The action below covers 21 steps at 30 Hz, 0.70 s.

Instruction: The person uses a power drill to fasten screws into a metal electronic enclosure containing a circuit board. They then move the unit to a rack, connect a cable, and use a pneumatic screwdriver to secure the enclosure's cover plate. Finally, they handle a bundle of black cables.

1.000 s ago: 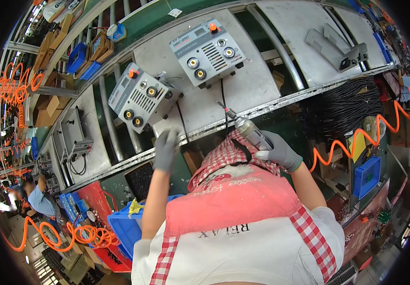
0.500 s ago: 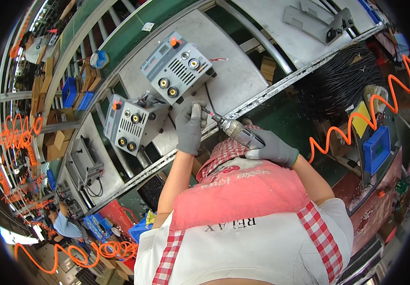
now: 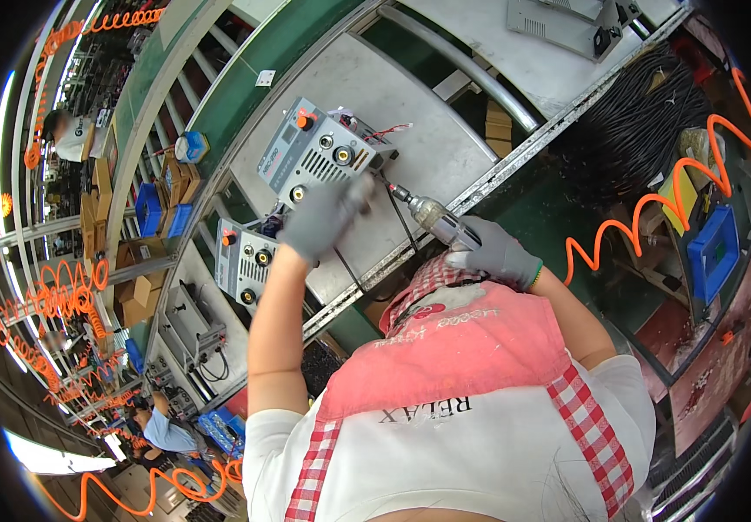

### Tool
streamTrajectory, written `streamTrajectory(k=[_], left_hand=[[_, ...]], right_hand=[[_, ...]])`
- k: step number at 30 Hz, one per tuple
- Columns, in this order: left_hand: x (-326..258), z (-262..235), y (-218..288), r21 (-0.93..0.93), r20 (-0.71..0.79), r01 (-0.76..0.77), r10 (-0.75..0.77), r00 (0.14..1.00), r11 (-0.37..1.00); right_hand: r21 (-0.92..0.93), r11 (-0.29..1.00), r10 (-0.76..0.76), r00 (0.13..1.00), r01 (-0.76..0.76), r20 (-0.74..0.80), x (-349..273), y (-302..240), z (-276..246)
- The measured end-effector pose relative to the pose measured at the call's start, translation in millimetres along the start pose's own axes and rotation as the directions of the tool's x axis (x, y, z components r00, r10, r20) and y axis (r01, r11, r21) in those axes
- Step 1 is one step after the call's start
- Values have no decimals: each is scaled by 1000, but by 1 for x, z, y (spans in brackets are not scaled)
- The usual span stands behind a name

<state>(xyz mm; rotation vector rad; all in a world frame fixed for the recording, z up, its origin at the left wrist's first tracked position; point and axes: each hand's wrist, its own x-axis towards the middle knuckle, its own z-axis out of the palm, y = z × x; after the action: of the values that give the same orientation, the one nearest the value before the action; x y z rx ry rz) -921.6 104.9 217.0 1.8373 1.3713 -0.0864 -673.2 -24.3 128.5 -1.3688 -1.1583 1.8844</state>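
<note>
My right hand [image 3: 501, 254], in a grey glove, is closed round the body of a power screwdriver [image 3: 433, 216]. The tool's tip points up and left, toward the lower right side of a grey welding machine [image 3: 310, 155] with an orange knob and brass sockets. In front of that machine's lower panel is my left hand [image 3: 323, 219], also gloved. Motion smears its fingers, so whether they hold anything cannot be told. It hides part of the sockets. A second welding machine [image 3: 240, 265] of the same kind stands to the left, partly behind my left forearm.
Both machines stand on metal plates [image 3: 440, 143] along a roller conveyor. Black cables [image 3: 636, 130] lie bundled at right, near a coiled orange hose [image 3: 645, 209] and a blue bin [image 3: 713, 252]. A grey housing [image 3: 558, 30] lies at the far right. Other people work at far left.
My left hand has moved from beside the screwdriver's tip leftward, over the nearer machine's panel. The screwdriver has shifted slightly right in my right hand. The whole view has turned a little.
</note>
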Motion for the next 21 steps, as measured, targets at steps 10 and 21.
streamTrajectory(k=[10, 21], left_hand=[[127, -42, 23, 724, -124, 23, 98, 987, 689], [130, -42, 4, 719, -168, 27, 136, 976, 694]], right_hand=[[-39, 998, 47, 998, -48, -34, 9, -10, -1], [-62, 997, 35, 998, -38, -43, 16, -17, -4]])
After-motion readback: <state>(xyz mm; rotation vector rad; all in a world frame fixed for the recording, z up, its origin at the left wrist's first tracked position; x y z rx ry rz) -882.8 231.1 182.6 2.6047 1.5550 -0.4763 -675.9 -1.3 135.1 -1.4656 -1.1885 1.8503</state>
